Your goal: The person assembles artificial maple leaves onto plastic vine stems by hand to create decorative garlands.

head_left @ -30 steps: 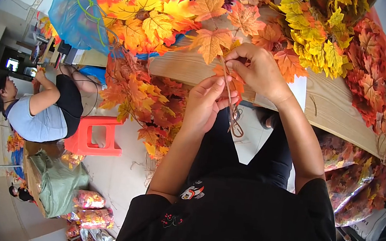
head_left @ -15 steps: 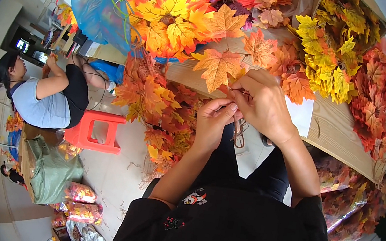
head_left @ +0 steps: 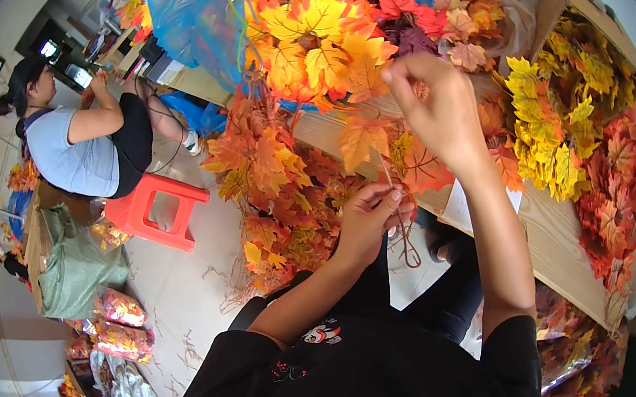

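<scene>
Leaf spray in left hand, work looks partway

Progress: judging by the brown loop (head_left: 410, 252) hanging free below the fingers, the piece looks unfinished; can't tell whether anything is knotted. How much is done overall: unclear, the loose piles could be worked or unworked.

Left hand (head_left: 368, 220): just off the bench's near edge, grip narrow, thumb and fingers pinching a thin brown stem (head_left: 387, 171). Stem runs far and slightly left toward an orange leaf (head_left: 363, 140) over the bench edge.

Right hand (head_left: 438, 110): farther out, above the bench (head_left: 545, 240), well apart from the left hand. Fingers curled, thumb toward the left; can't tell if its grip holds anything.

On the bench: white paper (head_left: 460, 210) near, right of the left hand; yellow-green leaves (head_left: 554, 141) farther right; red-orange leaves (head_left: 614, 205) at the right end; yellow-orange leaf pile (head_left: 318, 30) far left, beside a blue bag (head_left: 196, 10). Orange leaf strands (head_left: 282, 194) hang off the near edge, left.

Away from the bench, left: red stool (head_left: 184, 190) on the floor, then a seated co-worker (head_left: 78, 139).
</scene>
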